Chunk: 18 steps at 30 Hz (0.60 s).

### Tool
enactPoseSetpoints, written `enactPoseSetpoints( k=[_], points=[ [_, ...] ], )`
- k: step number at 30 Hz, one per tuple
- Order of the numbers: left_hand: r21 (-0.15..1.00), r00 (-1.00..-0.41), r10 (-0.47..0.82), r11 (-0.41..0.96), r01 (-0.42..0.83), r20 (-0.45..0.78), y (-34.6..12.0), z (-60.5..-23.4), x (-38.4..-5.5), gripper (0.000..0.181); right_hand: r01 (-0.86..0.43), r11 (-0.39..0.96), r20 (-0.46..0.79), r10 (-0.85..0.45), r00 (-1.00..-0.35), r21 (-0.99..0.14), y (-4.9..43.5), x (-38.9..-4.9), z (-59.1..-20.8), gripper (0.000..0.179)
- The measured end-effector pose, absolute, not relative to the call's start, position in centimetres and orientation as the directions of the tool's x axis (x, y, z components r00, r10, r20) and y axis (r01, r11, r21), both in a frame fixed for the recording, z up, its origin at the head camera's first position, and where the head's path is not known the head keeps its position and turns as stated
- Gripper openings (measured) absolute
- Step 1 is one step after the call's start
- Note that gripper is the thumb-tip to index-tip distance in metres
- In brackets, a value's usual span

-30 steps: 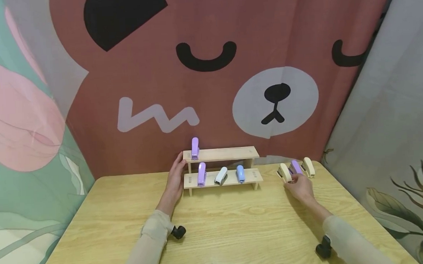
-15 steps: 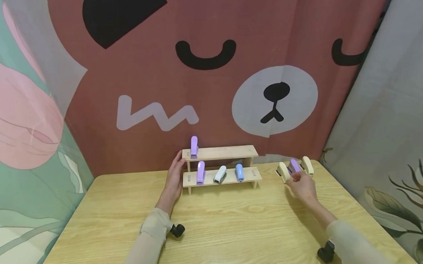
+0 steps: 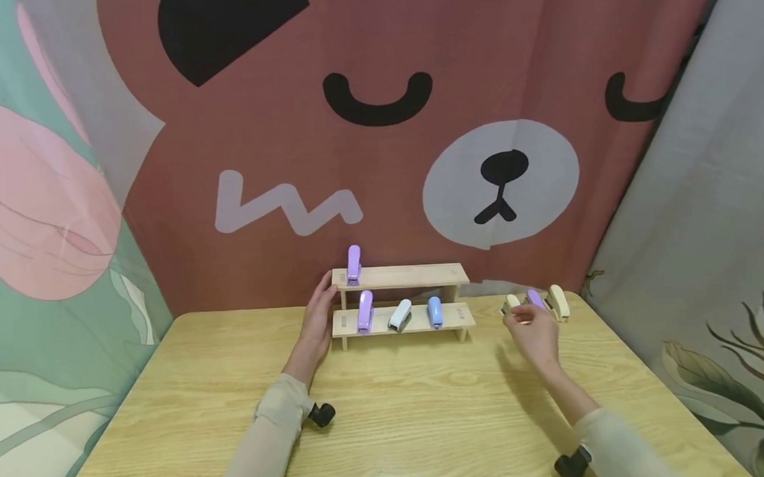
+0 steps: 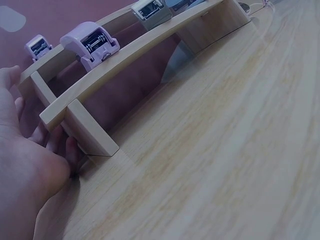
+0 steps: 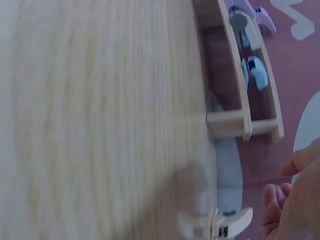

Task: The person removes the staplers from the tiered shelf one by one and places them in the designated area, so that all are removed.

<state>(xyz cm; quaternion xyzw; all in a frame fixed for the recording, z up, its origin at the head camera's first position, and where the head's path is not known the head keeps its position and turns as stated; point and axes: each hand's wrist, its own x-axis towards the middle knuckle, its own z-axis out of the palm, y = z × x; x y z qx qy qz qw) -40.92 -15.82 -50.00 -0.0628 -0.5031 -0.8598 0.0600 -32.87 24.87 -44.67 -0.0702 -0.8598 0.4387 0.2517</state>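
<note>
right hand (image 3: 535, 337) edges towards the rack (image 3: 413, 275), its fingers now across the front of the near cream stapler (image 3: 512, 301)

half a second ago that stapler shows almost whole; now its lower part is covered, while the row it belongs to sits where it was.

it rests on the table (image 3: 417, 409), to the right of the rack and well apart from it, with a middle purple stapler (image 3: 534, 299) and a far cream stapler (image 3: 559, 303) lined up beside it. the right hand's fingers bend loosely, a gap between thumb and fingers; i see nothing held, and can't tell whether they touch the stapler.

the left hand (image 3: 315, 325) curls round the rack's left end, steadying it, i'd say. an upper purple stapler (image 3: 354, 264) stands on the top shelf; below, from the left, are a lower purple stapler (image 3: 365, 311), a white stapler (image 3: 400, 314) set askew and a blue stapler (image 3: 435, 312). a bear-print curtain (image 3: 286, 150) hangs behind.

to my eye the step in hand is picking or squaring up a stapler in the loose row. taking the near one next calls for a narrow pinch that doesn't knock its purple neighbour.
</note>
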Motion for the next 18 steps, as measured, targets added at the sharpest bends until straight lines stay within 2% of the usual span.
enactPoseSetpoints(
  k=[8, 18],
  points=[
    [0.847, -0.983, -0.036, -0.502, 0.175, 0.182, -15.8, -49.8, -40.9, 0.054, -0.157, 0.564, 0.395, 0.330, -0.858, -0.811, 21.8, -33.0, -44.0, 0.016],
    [0.864, -0.984, -0.037, -0.472, 0.173, 0.177, -15.8, -49.8, -40.9, 0.055, -0.176, 0.555, 0.388, 0.290, -0.875, -0.813, 18.3, -33.3, -43.1, 0.019]
  ],
)
